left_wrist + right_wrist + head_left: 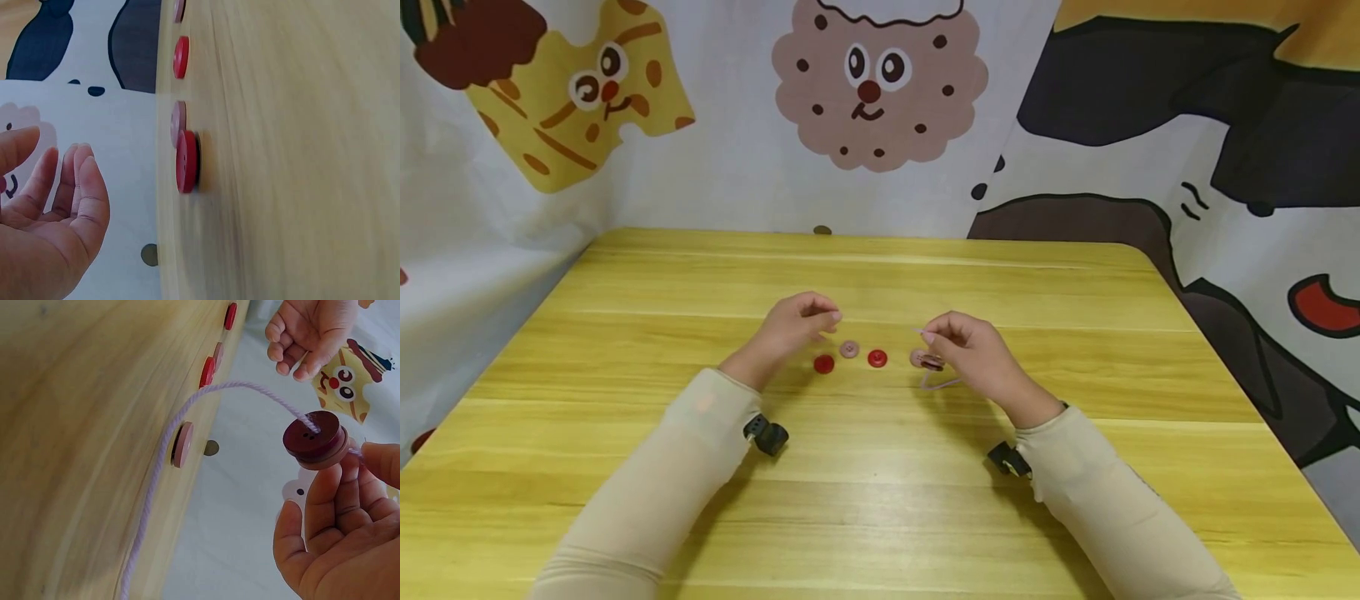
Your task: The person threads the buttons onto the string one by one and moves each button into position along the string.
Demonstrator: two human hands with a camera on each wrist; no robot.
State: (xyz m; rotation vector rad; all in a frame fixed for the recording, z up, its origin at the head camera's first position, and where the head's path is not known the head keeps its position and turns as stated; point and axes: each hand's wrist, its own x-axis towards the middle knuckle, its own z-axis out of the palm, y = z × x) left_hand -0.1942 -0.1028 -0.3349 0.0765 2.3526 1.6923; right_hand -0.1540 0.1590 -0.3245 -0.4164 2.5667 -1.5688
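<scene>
My right hand [976, 354] pinches lilac yarn [148, 494] between thumb and fingertips, above the table. Threaded on it, just past the fingertips, sit a dark red button [303, 442] and a pink button [325, 464], stacked face to face. From the dark red one the yarn arcs over and trails down. My left hand [792, 327] holds nothing, its fingers loosely bent, over the left end of a row of buttons. That row has a red button [823, 364], a pink button [849, 349], another red button [877, 358] and another pink button [917, 357] beneath my right hand.
The buttons lie on a wood-grain table [865, 500]. Behind its far edge hangs a white cloth [722, 167] printed with cartoon food and animal shapes. Each sleeve cuff has a small black device on it, at the left wrist [767, 435] and the right wrist [1009, 459].
</scene>
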